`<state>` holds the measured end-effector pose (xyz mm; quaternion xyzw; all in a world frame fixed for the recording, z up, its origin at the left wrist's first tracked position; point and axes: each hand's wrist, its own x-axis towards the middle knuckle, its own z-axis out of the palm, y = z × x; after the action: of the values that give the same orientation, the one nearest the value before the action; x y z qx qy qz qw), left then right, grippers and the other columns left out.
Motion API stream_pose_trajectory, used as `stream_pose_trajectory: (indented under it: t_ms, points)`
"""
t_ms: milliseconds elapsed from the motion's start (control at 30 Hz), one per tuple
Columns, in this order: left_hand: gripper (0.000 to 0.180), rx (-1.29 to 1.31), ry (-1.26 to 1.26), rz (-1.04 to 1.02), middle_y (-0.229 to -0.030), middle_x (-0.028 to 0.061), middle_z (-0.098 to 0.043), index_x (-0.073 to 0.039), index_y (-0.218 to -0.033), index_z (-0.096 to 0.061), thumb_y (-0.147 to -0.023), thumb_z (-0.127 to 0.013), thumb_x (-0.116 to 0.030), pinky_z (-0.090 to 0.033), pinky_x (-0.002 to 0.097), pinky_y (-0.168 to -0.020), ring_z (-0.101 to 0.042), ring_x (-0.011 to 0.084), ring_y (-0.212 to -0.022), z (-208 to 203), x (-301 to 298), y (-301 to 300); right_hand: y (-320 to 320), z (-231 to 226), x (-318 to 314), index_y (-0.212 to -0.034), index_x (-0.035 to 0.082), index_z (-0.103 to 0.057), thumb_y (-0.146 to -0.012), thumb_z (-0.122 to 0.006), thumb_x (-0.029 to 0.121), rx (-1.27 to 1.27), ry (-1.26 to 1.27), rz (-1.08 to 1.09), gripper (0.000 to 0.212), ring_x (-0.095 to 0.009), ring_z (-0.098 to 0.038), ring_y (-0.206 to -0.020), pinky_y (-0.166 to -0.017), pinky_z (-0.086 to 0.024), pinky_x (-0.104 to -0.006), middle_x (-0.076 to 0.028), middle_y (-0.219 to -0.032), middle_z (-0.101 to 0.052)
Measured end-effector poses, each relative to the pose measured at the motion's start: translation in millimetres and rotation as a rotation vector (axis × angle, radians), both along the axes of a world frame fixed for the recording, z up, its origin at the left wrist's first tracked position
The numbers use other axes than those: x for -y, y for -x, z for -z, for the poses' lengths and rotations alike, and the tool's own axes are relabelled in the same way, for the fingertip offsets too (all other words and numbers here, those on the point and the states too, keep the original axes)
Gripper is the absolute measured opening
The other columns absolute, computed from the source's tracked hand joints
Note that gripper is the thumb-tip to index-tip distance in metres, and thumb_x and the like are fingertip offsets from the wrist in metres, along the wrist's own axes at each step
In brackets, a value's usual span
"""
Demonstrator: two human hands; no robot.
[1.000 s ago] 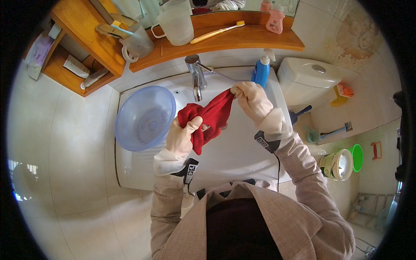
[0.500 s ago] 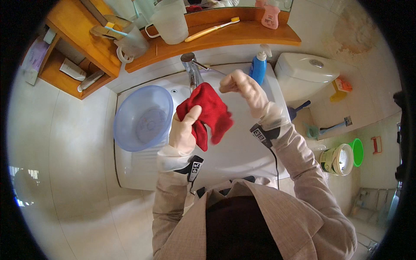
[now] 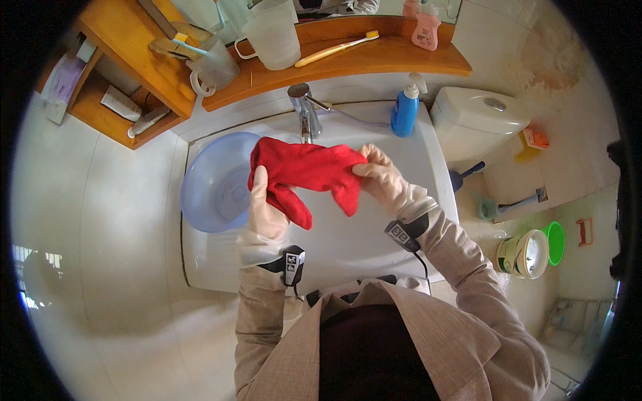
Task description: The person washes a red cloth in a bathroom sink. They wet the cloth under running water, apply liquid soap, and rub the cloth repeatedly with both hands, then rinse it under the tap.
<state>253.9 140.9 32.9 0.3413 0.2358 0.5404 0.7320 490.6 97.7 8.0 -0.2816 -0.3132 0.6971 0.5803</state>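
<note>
Red cloth [image 3: 304, 167] is up over the sink [image 3: 348, 250], partly spread btwn both hands w/ 2 flaps hanging: L hand [image 3: 269, 217] fingers gripping one end, thumb on top, R hand [image 3: 384, 179] fingers pinching the other. Looks mid-handling IMO: opened out but not fully flat, not set down in blue basin [image 3: 208, 194] or sink; wet/dry, can't tell.

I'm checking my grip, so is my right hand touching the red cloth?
Touching: the head view shows the right hand pinching the right end of the red cloth.
</note>
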Motion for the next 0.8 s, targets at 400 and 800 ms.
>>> stream_pose_trajectory:
  t_ms: [400, 800]
  points:
    - [0.054, -1.235, 0.05, -0.022, -0.07, 0.0027, -0.061, -0.004, -0.105, -0.062, -0.087, -0.06, -0.055, -0.039, 0.0285, -0.053, -0.044, 0.0119, -0.051, -5, 4, 11, -39, -55, -5, -0.106, -0.002, -0.06, -0.087, -0.05, -0.003, 0.293, -0.111, -0.201, 0.021, -0.017, -0.065, -0.09, -0.085, -0.052, -0.0301, -0.009, -0.099, -0.066]
    - [0.055, -0.736, -0.055, 0.543, -0.071, -0.0045, -0.051, -0.007, -0.112, -0.063, -0.079, -0.076, -0.049, -0.033, 0.0256, -0.047, -0.04, 0.0077, -0.049, -19, -6, -16, -40, -52, -10, -0.118, 0.001, -0.058, -0.089, -0.072, 0.019, 0.381, -0.134, -0.405, 0.037, -0.014, -0.062, -0.102, -0.091, -0.049, -0.0279, -0.007, -0.111, -0.066]
